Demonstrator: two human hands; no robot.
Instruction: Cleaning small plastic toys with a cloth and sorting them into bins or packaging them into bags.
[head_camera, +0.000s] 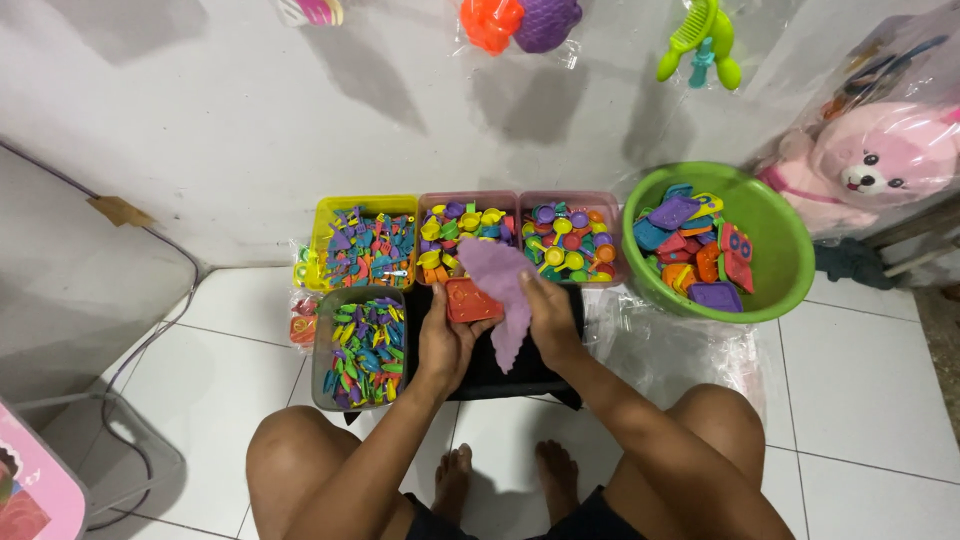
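I sit on a white tiled floor (860, 380) against a white wall, with a black mat (520, 372) in front of my knees as my marker. Left of the mat stands a clear grey tub (330, 392) of small coloured plastic pieces; behind that, a yellow tub (322, 215) holds more. Over the mat's near-left part my left hand (443, 345) curls around the lower edge of a small red-orange square toy (470, 300), thumb on its face. Just to the right, my right hand (548, 318) pinches a purple cloth (497, 285), which lies against the toy's upper right corner and hangs down between my hands. The cloth hides part of the toy and of the two pink tubs (470, 198) behind the mat, both full of round pieces too small to tell apart. Right of the mat sits crinkled clear plastic (680, 350), then a green bowl (780, 230) of flat square toys. Far right, a pink plush bear (880, 160) is wrapped in a clear bag, partly cut off.
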